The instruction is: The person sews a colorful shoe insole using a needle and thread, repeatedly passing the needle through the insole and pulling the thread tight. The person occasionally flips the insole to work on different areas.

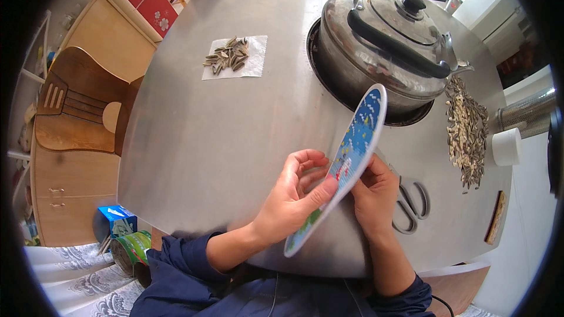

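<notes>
Between my hands a flat, white-edged embroidered panel point(352, 154) stands on its edge, tilted, its blue face with white, yellow, red and green stitching turned to the left. My left hand point(295, 198) holds the near part of that face, thumb on the stitching and the other fingers curled. My right hand point(378, 193) grips the panel from behind on its right side; some of its fingertips are hidden. Beside my right hand, grey-handled scissors point(412, 207) lie on the metal tabletop point(198, 141), with their blades mostly hidden behind the hand and the panel.
A large steel kettle point(383, 53) sits in the table's round opening beyond the panel. Sunflower seeds point(228, 56) lie on a white paper point(255, 59) at the left. A longer seed pile point(467, 136), a white cup point(506, 146) and a narrow bar-shaped object point(495, 218) are at the right.
</notes>
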Motion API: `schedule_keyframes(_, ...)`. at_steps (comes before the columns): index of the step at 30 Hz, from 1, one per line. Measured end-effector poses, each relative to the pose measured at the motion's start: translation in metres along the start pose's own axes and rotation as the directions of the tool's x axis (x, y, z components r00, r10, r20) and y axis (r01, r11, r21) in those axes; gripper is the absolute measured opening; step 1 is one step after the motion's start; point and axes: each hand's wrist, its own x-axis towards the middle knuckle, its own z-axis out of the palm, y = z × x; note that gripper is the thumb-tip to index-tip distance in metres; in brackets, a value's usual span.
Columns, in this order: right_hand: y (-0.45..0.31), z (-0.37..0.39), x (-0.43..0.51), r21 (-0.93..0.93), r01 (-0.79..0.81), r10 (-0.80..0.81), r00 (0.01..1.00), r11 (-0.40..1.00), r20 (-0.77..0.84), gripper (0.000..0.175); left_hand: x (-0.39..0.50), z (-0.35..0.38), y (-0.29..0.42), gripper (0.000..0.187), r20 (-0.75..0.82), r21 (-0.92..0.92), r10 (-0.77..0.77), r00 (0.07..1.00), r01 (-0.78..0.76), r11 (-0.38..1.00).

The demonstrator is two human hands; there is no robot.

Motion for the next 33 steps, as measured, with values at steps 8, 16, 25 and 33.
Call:
schedule_keyframes(8,0.000,-0.008,-0.001,-0.294,0.019,-0.079,0.978,0.956,-0.193,0.029,0.006,-0.010,-0.002,0.044,0.036,-0.043,-0.132,0.991,0.133,0.990)
schedule_keyframes(16,-0.019,-0.012,-0.001,-0.666,0.646,-0.786,0.601,0.372,0.145,0.024,0.008,-0.006,-0.006,0.024,-0.054,0.052,0.127,0.990,-0.124,0.991)
schedule_keyframes(25,-0.010,-0.004,0.002,-0.611,0.662,-0.681,0.685,0.435,0.258,0.018,0.003,0.001,-0.013,0.019,0.059,0.140,0.112,0.992,-0.120,0.983)
schedule_keyframes(33,-0.008,0.001,-0.008,0.147,0.380,-0.384,0.923,0.913,0.000,0.005,0.002,0.003,-0.013,0.037,-0.056,0.227,0.212,0.976,-0.195,0.954)
